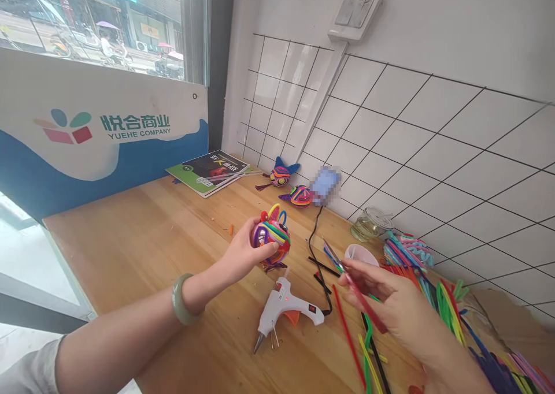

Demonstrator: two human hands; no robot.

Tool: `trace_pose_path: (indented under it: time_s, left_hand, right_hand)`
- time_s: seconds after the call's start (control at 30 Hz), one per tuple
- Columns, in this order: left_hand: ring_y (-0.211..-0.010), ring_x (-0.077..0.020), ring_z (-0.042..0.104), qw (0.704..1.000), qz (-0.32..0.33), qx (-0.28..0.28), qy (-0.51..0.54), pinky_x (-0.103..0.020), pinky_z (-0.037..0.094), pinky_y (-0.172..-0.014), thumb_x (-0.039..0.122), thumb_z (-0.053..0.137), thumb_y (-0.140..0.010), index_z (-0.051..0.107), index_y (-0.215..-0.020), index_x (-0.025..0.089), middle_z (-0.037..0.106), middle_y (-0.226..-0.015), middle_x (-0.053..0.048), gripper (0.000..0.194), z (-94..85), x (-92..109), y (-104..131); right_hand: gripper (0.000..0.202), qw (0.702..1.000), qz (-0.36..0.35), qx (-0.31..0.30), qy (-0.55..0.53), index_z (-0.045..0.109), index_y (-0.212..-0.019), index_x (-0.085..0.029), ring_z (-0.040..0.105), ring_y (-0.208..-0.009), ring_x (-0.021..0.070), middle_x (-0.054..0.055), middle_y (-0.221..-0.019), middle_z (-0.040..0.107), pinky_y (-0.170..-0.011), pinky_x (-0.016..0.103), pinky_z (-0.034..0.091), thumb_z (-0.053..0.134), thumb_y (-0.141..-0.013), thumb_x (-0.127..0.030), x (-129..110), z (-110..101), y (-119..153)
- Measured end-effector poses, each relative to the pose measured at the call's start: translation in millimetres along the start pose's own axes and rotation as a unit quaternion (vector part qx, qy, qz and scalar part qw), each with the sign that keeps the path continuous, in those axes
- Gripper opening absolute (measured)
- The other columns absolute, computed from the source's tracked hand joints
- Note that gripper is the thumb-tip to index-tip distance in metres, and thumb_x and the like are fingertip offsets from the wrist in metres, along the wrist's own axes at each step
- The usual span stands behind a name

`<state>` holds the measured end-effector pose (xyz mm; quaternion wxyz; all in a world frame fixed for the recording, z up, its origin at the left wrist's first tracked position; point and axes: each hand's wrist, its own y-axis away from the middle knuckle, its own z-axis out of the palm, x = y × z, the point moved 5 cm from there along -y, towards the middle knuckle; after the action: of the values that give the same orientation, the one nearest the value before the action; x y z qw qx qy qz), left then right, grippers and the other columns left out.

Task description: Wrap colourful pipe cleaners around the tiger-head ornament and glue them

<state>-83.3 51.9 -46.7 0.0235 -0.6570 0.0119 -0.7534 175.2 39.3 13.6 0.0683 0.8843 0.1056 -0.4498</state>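
My left hand (245,246) grips a round ball figure (277,238) wrapped in colourful pipe cleaners, with yellow and blue loops standing on top. The fingers behind the ball are partly hidden. In my right hand (390,296) is a pair of scissors (366,301) with red handles, its metal tip pointing up and left, apart from the ball. Between the two hands, a white hot glue gun (288,301) rests on the table, nozzle toward me. Red, green, yellow and black pipe cleaners (349,336) lie under and beside my right hand.
Two finished-looking wrapped figures, one with blue ears (281,174) and one striped (300,196), stand by the tiled wall near a blurred phone-like object (325,185). Booklets (208,173), a glass jar (370,223), a pink bowl (362,255) and pipe cleaner bundles (407,249) lie around. A black cord (313,249) crosses the table.
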Motion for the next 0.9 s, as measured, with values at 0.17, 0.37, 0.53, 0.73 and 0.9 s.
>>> trace_pose_path:
  time_s: [0.17, 0.37, 0.53, 0.73, 0.9]
  left_hand:
    - [-0.109, -0.032, 0.065, 1.0, -0.006, -0.012, -0.014, -0.047, 0.05, -0.095, 0.041, 0.075, -0.073, 0.049, -0.125, 0.014, 0.069, -0.117, -0.015, 0.064, -0.9, 1, -1]
    - [-0.106, -0.0303, 0.065, 0.996, -0.025, -0.031, -0.074, -0.044, 0.051, -0.092, 0.036, 0.073, -0.072, 0.052, -0.122, 0.014, 0.069, -0.116, -0.013, 0.059, -3.7, 5, -3]
    - [-0.107, -0.0286, 0.064, 0.993, -0.031, -0.05, -0.103, -0.043, 0.049, -0.095, 0.034, 0.072, -0.07, 0.046, -0.131, 0.014, 0.068, -0.118, -0.012, 0.07, -2.0, 8, 0]
    - [-0.098, -0.0266, 0.066, 0.99, -0.036, -0.067, -0.119, -0.04, 0.052, -0.087, 0.029, 0.068, -0.07, 0.051, -0.124, 0.013, 0.07, -0.107, -0.009, 0.059, 2.7, 13, 3]
    - [-0.098, -0.0259, 0.066, 0.988, -0.045, -0.067, -0.132, -0.039, 0.053, -0.086, 0.031, 0.07, -0.07, 0.049, -0.128, 0.014, 0.069, -0.108, -0.009, 0.065, 3.2, 14, 3]
  right_hand:
    - [0.033, 0.953, -0.237, 0.026, 0.186, 0.069, -0.122, -0.021, 0.068, -0.079, 0.0203, 0.007, -0.091, 0.072, -0.072, 0.032, 0.057, 0.058, -0.091, -0.029, -39, 44, -1]
    - [0.033, 0.843, -0.389, 0.076, 0.363, 0.063, -0.124, -0.007, 0.068, -0.085, 0.0245, 0.013, -0.094, 0.069, -0.071, 0.038, 0.057, 0.045, -0.098, -0.016, -47, 60, 2]
    - [0.032, 0.823, -0.399, 0.093, 0.394, 0.063, -0.123, -0.007, 0.067, -0.08, 0.0235, 0.011, -0.09, 0.068, -0.066, 0.036, 0.057, 0.048, -0.097, -0.017, -48, 63, 1]
    - [0.032, 0.821, -0.4, 0.08, 0.4, 0.061, -0.125, -0.007, 0.067, -0.081, 0.0235, 0.011, -0.091, 0.067, -0.066, 0.036, 0.057, 0.049, -0.097, -0.015, -44, 67, 0]
    - [0.032, 0.819, -0.407, 0.094, 0.393, 0.061, -0.125, -0.006, 0.065, -0.079, 0.0237, 0.011, -0.09, 0.066, -0.065, 0.037, 0.055, 0.048, -0.096, -0.013, -46, 66, 1]
